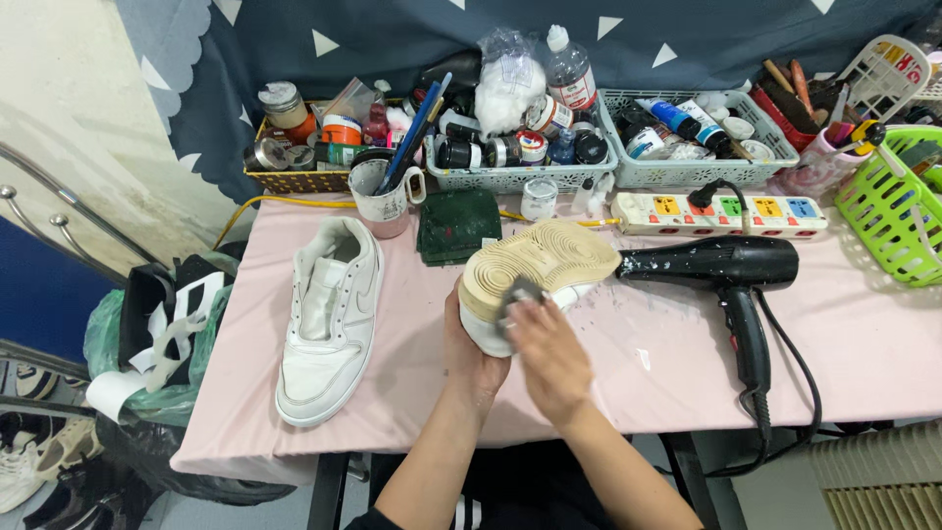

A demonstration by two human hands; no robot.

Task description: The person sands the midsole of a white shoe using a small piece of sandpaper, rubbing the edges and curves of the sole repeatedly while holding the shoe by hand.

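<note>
Sole (538, 257) looks like yellowed rubber, textured with ridges. The other sneaker (329, 319) is smooth white leather, creased. Hair dryer (721, 265) is glossy black plastic with paint specks, table (677, 363) wears matt pink cloth, baskets (699, 169) are plastic mesh.

A small sneaker cleaning and repainting workshop was shown, set up in a home-like corner. A table (628, 383) covered in pink cloth, speckled with paint, was used as the bench. Along its back edge, plastic baskets (510, 179) were crowded with paint jars, bottles and tubes, and a mug of brushes (381, 191) was placed beside them. A black hair dryer (731, 267) was plugged into a power strip (721, 214). A white sneaker (329, 319) was laid on the cloth, and more shoes (39, 456) were piled on the floor at the left
</note>
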